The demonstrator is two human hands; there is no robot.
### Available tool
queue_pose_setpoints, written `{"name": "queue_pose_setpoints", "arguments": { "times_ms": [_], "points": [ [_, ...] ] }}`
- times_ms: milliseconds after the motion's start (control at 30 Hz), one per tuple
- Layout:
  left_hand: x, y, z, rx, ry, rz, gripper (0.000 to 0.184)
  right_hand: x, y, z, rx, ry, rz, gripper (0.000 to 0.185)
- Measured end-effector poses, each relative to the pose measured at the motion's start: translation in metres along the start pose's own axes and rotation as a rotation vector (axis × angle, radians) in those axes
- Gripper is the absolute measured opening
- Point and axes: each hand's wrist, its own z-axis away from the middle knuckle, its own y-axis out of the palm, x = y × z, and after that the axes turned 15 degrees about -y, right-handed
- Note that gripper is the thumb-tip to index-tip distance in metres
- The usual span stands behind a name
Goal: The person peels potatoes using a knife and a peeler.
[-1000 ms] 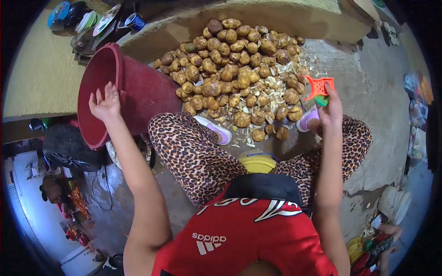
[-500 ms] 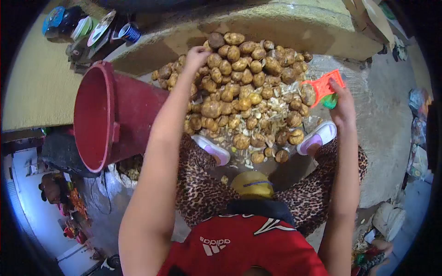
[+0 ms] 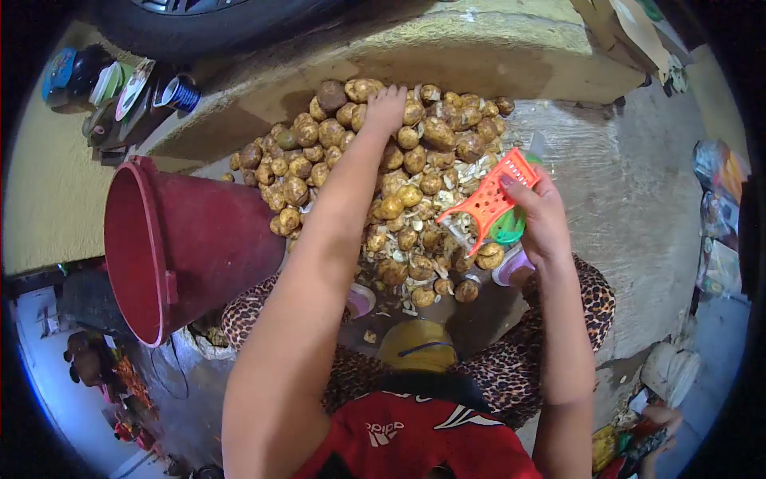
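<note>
A heap of brown potatoes [image 3: 439, 132] lies on the floor against a low wall. My left hand [image 3: 387, 110] reaches to its far side, fingers spread over the potatoes there; what lies under the palm is hidden. In my right hand [image 3: 542, 219] is an orange plastic peeler [image 3: 491, 199] with round holes, its wide bladed end pointing left over the heap's near right part. A green piece [image 3: 508, 226] shows just below it, partly hidden. Pale peelings [image 3: 471, 172] are scattered among the potatoes on the right side.
A large red bucket [image 3: 215, 231] lies tilted at the left, its mouth facing left. Behind the low wall [image 3: 495, 72] is a tyre [image 3: 231, 24]. Dishes and a blue cup [image 3: 182, 94] sit at the upper left. Plastic bags [image 3: 718, 215] lie at the right edge.
My left hand has moved right along the heap's far side and its fingers have spread. My right hand has brought the peeler left and nearer to me. The view has shifted.
</note>
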Motion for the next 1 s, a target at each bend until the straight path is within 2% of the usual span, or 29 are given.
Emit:
{"name": "queue_pose_setpoints", "arguments": {
  "times_ms": [100, 200, 233, 333, 367, 467, 500, 600, 633, 733, 767, 867, 933, 967, 1000],
  "points": [
    [-0.008, 0.007, -0.012, 0.134, -0.059, -0.113, 0.03, 0.003, 0.0, -0.002, -0.002, -0.032, 0.03, 0.025],
    [-0.005, 0.003, -0.02, 0.197, -0.084, -0.038, 0.023, 0.008, -0.001, -0.004, -0.01, -0.038, 0.049, 0.022],
    [-0.004, -0.012, -0.021, 0.325, -0.239, 0.15, 0.034, 0.007, -0.002, -0.006, -0.002, -0.028, 0.032, 0.021],
    [0.007, -0.068, 0.006, 0.56, -0.541, 1.084, 0.051, 0.006, -0.008, -0.008, 0.028, 0.009, -0.024, 0.021],
    [0.036, -0.027, 0.001, 0.651, -0.467, 1.4, 0.063, 0.005, -0.009, -0.008, 0.044, 0.023, -0.044, 0.022],
    [0.033, -0.107, 0.053, 0.765, -0.357, 1.786, 0.058, 0.002, -0.011, -0.006, 0.106, 0.069, -0.074, 0.023],
    [0.033, -0.133, 0.074, 0.805, -0.338, 1.822, 0.049, 0.005, -0.008, -0.001, 0.125, 0.106, -0.078, 0.023],
    [0.026, -0.189, 0.13, 0.867, -0.373, 2.198, 0.045, 0.014, 0.002, 0.013, 0.211, 0.154, -0.048, 0.024],
    [0.025, -0.195, 0.147, 0.78, -0.591, 2.317, 0.044, 0.009, 0.0, 0.018, 0.257, 0.144, -0.02, 0.024],
    [0.023, -0.228, 0.195, 0.794, -0.542, 2.635, 0.047, -0.008, -0.002, 0.03, 0.386, 0.078, 0.179, 0.022],
    [0.014, -0.238, 0.212, 0.752, -0.616, 2.646, 0.048, -0.011, 0.0, 0.037, 0.423, 0.047, 0.256, 0.021],
    [0.006, -0.226, 0.256, 0.643, -0.66, 2.739, 0.047, -0.024, -0.003, 0.055, 0.572, -0.125, 0.51, 0.014],
    [0.005, -0.217, 0.281, 0.696, -0.714, 2.696, 0.042, -0.021, 0.007, 0.088, 0.631, -0.217, 0.595, 0.014],
    [0.005, -0.21, 0.288, 0.734, -0.723, 2.728, 0.04, -0.009, 0.014, 0.107, 0.646, -0.271, 0.803, 0.017],
    [0.005, -0.205, 0.296, 0.777, -0.744, 2.759, 0.039, -0.019, 0.021, 0.115, 0.676, -0.37, 0.725, 0.022]
  ]
}}
